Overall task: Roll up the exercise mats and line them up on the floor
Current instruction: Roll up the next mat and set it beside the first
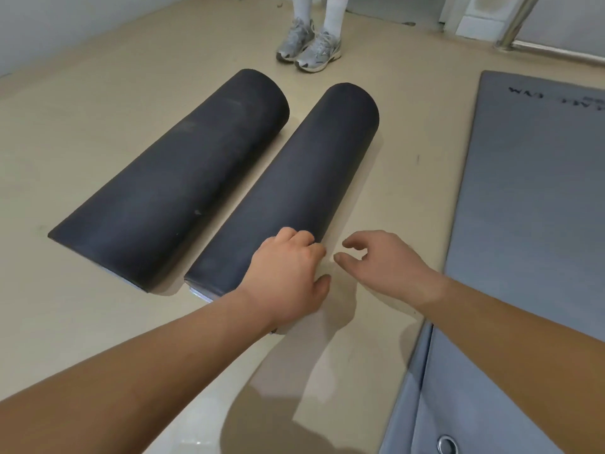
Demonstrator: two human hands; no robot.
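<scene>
two rolls lie aligned on the floor (98, 109): far roll (170, 178) left of our fingers, near roll (294, 178) gripped by our left fingers (296, 238). right fingers (360, 240) loose, empty. grey mat (530, 208) right of them lies unrolled.

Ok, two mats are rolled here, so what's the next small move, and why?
Probably release the right roll with the left hand and turn to the grey mat. The right roll already lies beside the left roll, roughly parallel, while the grey mat lies flat, unrolled, and the right hand hovers open.
</scene>
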